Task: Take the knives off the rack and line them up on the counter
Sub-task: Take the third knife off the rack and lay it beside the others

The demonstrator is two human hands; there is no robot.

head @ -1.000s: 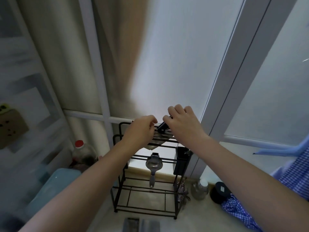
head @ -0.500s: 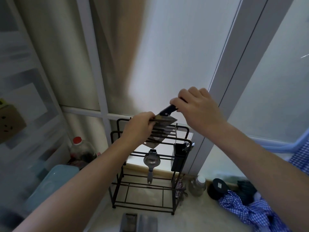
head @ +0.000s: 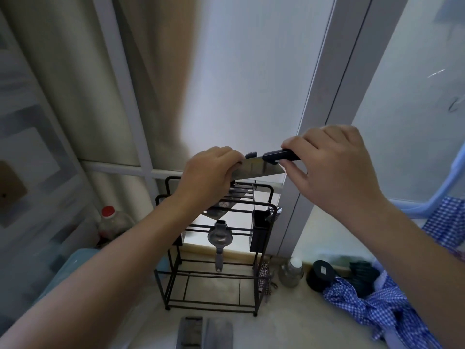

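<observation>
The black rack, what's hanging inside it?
Inside the black rack hangs a metal squeezer and a black holder. The left hand hides some of the top slots.

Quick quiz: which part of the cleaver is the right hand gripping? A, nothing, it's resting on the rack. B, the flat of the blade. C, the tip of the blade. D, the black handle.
D: the right hand closes around the cleaver's black handle, while the left hand pinches the blade's far end above the rack.
</observation>
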